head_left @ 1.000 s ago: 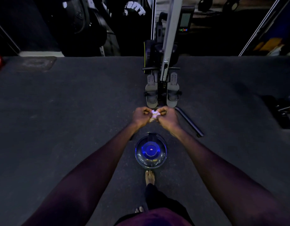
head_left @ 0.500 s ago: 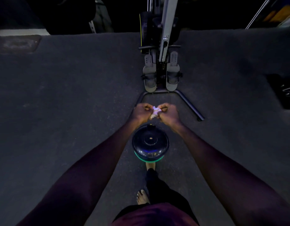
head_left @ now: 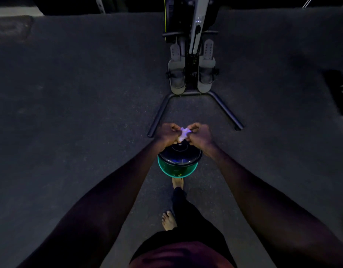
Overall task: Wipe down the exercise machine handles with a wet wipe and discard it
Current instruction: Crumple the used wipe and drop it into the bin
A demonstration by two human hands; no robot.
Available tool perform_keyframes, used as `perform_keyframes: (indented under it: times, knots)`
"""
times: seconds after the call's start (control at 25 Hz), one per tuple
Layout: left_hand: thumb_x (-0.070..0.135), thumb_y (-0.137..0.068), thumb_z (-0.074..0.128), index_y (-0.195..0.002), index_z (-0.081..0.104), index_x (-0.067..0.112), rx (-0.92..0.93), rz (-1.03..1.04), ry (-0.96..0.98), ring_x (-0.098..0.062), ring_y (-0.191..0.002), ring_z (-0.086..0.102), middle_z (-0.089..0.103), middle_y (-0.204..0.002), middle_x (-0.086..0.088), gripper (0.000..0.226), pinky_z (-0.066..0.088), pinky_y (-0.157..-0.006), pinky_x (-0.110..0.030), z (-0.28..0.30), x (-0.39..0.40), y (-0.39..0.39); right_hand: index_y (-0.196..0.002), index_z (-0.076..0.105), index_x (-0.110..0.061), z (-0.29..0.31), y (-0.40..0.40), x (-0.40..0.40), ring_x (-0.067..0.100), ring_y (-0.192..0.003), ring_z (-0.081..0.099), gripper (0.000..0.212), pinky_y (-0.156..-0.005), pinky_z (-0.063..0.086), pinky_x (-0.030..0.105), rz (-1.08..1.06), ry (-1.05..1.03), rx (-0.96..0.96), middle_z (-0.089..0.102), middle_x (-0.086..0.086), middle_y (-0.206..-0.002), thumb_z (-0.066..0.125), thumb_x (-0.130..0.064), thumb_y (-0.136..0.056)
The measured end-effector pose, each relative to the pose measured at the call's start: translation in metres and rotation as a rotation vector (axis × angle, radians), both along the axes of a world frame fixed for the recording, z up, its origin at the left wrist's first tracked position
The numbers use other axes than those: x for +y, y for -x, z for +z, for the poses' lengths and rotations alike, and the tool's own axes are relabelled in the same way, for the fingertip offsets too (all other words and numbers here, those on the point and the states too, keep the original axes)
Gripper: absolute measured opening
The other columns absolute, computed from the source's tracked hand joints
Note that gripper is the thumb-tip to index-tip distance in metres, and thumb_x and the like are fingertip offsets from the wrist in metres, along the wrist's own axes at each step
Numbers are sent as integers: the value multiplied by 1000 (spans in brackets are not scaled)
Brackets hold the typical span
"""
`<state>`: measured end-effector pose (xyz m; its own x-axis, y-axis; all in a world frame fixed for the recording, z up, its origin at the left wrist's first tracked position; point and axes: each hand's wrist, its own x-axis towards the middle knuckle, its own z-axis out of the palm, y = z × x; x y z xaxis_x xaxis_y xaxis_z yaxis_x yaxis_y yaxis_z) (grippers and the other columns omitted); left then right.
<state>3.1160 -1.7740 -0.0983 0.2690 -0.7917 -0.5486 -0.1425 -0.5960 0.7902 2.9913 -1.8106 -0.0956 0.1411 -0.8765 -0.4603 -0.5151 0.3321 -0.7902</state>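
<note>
The crumpled wet wipe [head_left: 183,134] is pinched between left hand [head_left: 167,134] and right hand [head_left: 199,134], above the round bin [head_left: 177,164] on the floor [head_left: 70,113]. Discarding seems in hand; next, release over the bin is likely called for.

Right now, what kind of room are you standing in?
Most likely a gym or home workout room. A rowing machine with grey strapped footrests stands upright on dark speckled rubber flooring, and both hands grip a crumpled white wet wipe above a round green-bodied, black-lidded bin.

Two hands, left hand [head_left: 167,134] and right hand [head_left: 199,135], share one crumpled wipe [head_left: 183,134]; one lidded bin [head_left: 179,161] below. One exercise machine [head_left: 191,55] carries two footrests [head_left: 177,74]; two bare feet [head_left: 168,221] show.
</note>
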Motion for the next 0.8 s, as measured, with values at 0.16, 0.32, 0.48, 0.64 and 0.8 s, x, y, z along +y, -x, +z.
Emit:
perform_keyframes:
  times: [0.16,0.32,0.48,0.64,0.8]
  knots:
    - [-1,-94,59,-80,56,13,31,-70,-92,-14,-55,56,56,-69,-7,20,49,-44,-16,-26,2,1,-69,57,-23,-32,5,4,28,-70,64,31,-69,56,45,-18,-95,68,67,17,-78,67,5,-79]
    - [-5,-92,60,-78,54,12,39,-82,-135,-16,-59,54,55,-69,-7,23,51,-47,-16,-46,1,2,-73,57,-23,-56,6,4,23,-59,64,32,-59,56,38,-66,-166,72,67,18,-80,63,7,-81]
    - [-6,-91,60,-77,54,14,34,-92,-157,-14,-57,54,54,-68,-7,25,51,-49,-17,-60,3,-2,-74,56,-23,-69,-1,10,32,-71,66,31,-70,57,48,-90,-201,65,68,23,-86,66,7,-80]
    - [-9,-89,61,-84,60,7,89,-90,-192,-15,-59,56,56,-73,-9,16,53,-50,-17,-77,22,-9,-74,57,-18,-81,-5,34,34,-75,69,31,-73,60,51,-149,-233,59,69,26,-91,63,11,-81]
    - [-8,-89,63,-111,62,-7,134,-127,-268,-8,-54,59,61,-80,-13,22,55,-56,-18,-117,58,-7,-73,56,-14,-119,4,73,16,-54,62,31,-50,57,25,-249,-315,16,64,12,-72,60,15,-84]
